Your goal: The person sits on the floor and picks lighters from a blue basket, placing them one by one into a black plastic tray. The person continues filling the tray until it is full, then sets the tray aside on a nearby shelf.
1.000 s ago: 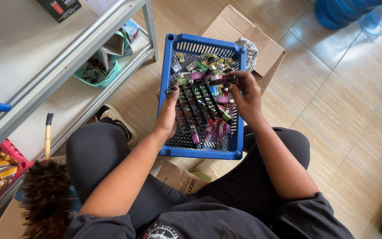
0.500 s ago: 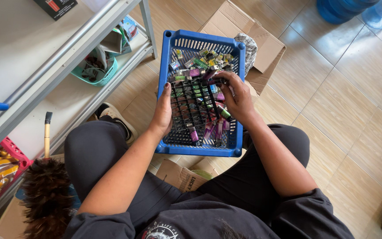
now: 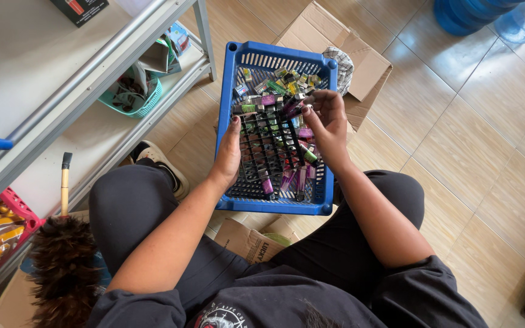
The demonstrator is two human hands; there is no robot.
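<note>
A blue plastic basket (image 3: pixel 277 58) rests on my knees, its slotted bottom strewn with several small colourful lighter-like sticks (image 3: pixel 273 97) in purple, green and black. My left hand (image 3: pixel 228 154) grips the basket's left rim, thumb inside. My right hand (image 3: pixel 325 121) reaches into the basket from the right and pinches a few thin dark sticks (image 3: pixel 295 108) between its fingers near the far end.
An open cardboard box (image 3: pixel 366 61) with a checked cloth (image 3: pixel 341 67) lies behind the basket on the tiled floor. A grey metal shelf (image 3: pixel 80 91) stands left, holding a teal basket (image 3: pixel 135 100). A feather duster (image 3: pixel 62 267) sits near left. Blue water jugs (image 3: pixel 481 15) stand at top right.
My right hand has moved toward the basket's far end, gathering a few sticks in its fingers. My left hand slid slightly forward along the left rim.
</note>
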